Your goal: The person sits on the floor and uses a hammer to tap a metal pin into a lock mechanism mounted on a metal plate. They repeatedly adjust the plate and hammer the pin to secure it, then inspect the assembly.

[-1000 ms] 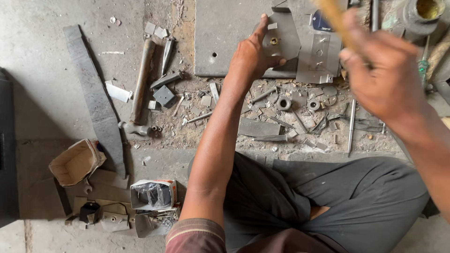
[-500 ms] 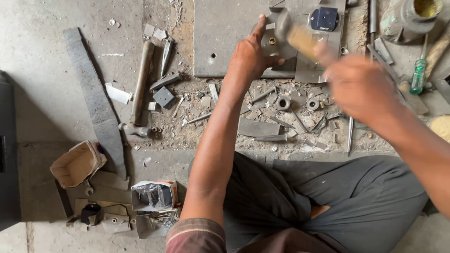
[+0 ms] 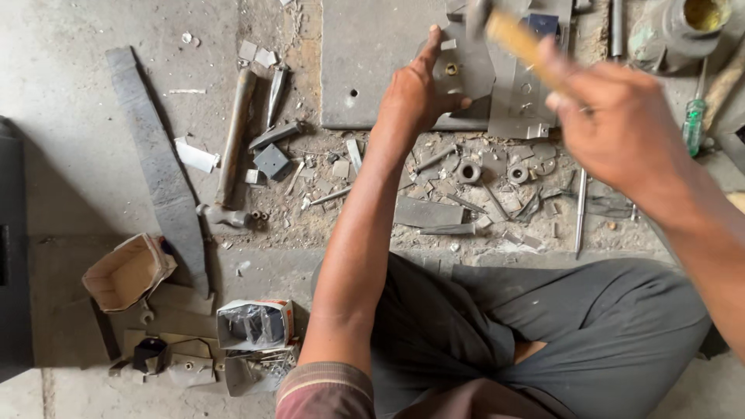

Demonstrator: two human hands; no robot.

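The bracket, a small grey folded piece of metal with a hole in it, lies at the far middle of the floor on the near edge of a flat steel plate. Your left hand pins it there, fingers spread flat over it, thumb to the right; it sits where it did half a second ago.

Your right hand has its fingers closed tight round the wooden handle of a hammer. Half a second back the hammer head was over the bracket and the hand lay lower and nearer you; now the hand is higher and farther, and the blurred head sits at the far edge above the bracket.

Near the bracket, washers, bolts and scrap strips litter the floor. To the left lie a second hammer and a long dark bar, unmoved. A green screwdriver rests at the far right. An open cardboard box sits near left.
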